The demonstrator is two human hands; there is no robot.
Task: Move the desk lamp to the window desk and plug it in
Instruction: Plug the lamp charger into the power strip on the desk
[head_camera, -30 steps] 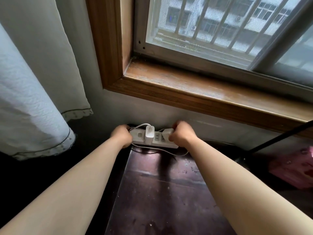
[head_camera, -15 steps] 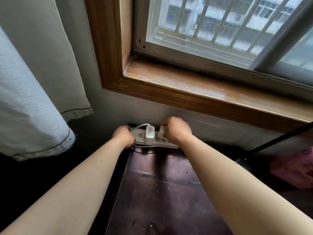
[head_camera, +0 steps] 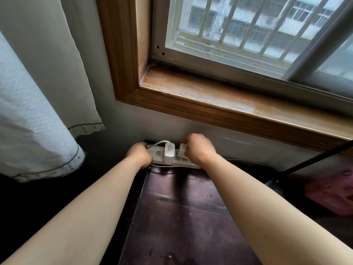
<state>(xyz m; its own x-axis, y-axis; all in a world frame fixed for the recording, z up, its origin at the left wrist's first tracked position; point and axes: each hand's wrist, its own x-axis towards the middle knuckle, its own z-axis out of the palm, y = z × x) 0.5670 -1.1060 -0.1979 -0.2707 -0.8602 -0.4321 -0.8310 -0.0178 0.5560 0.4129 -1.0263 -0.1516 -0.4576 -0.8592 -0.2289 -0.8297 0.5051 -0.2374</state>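
A white power strip point(head_camera: 179, 161) lies at the far edge of the dark wooden desk point(head_camera: 177, 217), against the wall under the window. My left hand point(head_camera: 140, 154) grips its left end. My right hand point(head_camera: 199, 148) is closed on a white plug point(head_camera: 182, 149) that stands on the strip's sockets, right of a white charger point(head_camera: 169, 152) with a white cable. A thin black lamp arm point(head_camera: 313, 158) slants across the right side; the rest of the lamp is out of view.
The wooden window sill point(head_camera: 219, 100) overhangs the strip. Pale curtains point(head_camera: 32, 104) hang at the left. A pink box point(head_camera: 332, 190) sits at the right on the desk. Dark space lies left of the desk edge.
My right hand has shifted left along the strip, from its right end to the sockets beside the charger, and the white plug now shows in its fingers. The left hand has stayed put.
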